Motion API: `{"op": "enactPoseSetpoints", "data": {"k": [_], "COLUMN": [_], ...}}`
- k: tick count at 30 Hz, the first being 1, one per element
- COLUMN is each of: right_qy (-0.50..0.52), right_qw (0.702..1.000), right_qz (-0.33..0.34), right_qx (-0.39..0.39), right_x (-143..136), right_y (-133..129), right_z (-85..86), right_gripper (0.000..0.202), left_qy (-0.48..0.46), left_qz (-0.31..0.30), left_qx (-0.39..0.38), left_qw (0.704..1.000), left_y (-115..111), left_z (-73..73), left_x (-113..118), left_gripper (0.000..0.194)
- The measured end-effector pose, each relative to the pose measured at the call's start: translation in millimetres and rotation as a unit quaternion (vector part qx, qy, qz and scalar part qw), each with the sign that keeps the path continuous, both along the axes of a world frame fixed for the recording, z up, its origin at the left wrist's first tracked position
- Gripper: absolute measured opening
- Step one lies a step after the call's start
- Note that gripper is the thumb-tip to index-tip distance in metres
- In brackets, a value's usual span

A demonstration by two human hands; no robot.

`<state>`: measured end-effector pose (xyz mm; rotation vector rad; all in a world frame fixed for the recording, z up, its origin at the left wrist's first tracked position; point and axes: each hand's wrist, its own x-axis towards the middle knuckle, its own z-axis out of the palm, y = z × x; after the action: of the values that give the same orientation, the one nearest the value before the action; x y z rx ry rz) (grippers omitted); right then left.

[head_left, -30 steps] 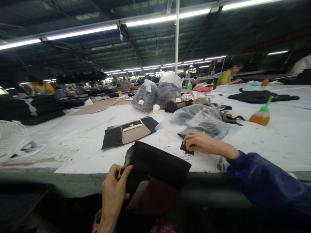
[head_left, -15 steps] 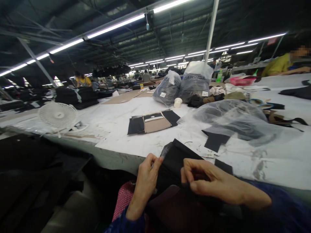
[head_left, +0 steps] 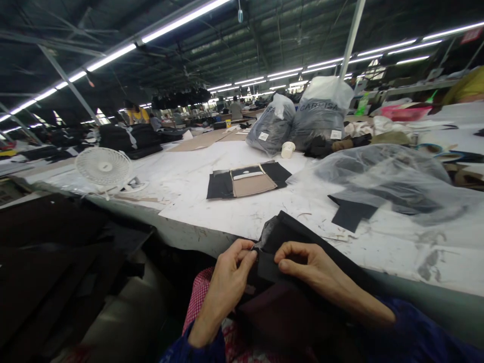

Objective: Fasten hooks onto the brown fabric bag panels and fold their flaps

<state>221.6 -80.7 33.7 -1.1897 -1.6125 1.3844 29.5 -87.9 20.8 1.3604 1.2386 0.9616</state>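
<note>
A piece of black fabric (head_left: 293,234) lies over my lap and leans up against the table edge, its upper left border pale and frayed. My left hand (head_left: 231,275) pinches that border between thumb and index finger. Close to its right, my right hand (head_left: 312,267) has thumb and fingers closed on the face of the same fabric; the exact grip at its fingertips is partly hidden. On the table beyond lies a flat black panel (head_left: 220,185) with a beige pocket piece (head_left: 254,185) on it.
A white fan (head_left: 104,166) stands at the table's left. Two stuffed plastic bags (head_left: 319,113) and a paper cup (head_left: 288,149) are at the back. Clear plastic sheeting (head_left: 381,171) and a black scrap (head_left: 353,214) lie to the right. Dark material (head_left: 56,262) is piled at lower left.
My right hand has moved left across the black fabric, nearer my left hand, and come down onto it. My left hand keeps its pinch at the border. The view has turned slightly left.
</note>
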Motion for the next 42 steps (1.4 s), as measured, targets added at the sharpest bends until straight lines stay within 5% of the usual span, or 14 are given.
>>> {"op": "enactPoseSetpoints", "data": {"k": [7,11,23,42], "right_qy": [0.014,0.053,0.043,0.051], "right_qw": [0.981,0.979,0.969,0.948], "right_qz": [-0.028,-0.078,-0.087,-0.071], "right_qx": [0.193,0.18,0.227,0.305], "right_x": [-4.0,-8.3,-19.7,-21.3], "right_y": [-4.6,-11.2,-5.9,-10.3], "right_z": [-10.9,-5.9,-19.3,-16.9], "right_gripper": [0.007,0.009,0.011,0.015], "left_qy": [0.056,0.036,0.027,0.023], "left_qz": [0.014,0.019,0.023,0.048], "left_qx": [0.058,0.046,0.035,0.034], "left_qw": [0.997,0.998,0.999,0.998], "left_y": [-3.7,-2.8,-5.4,-1.5], "left_z": [6.5,6.1,6.7,3.3], "left_x": [-1.9,-3.0,0.1,0.9], "left_gripper": [0.035,0.038,0.037,0.039]}}
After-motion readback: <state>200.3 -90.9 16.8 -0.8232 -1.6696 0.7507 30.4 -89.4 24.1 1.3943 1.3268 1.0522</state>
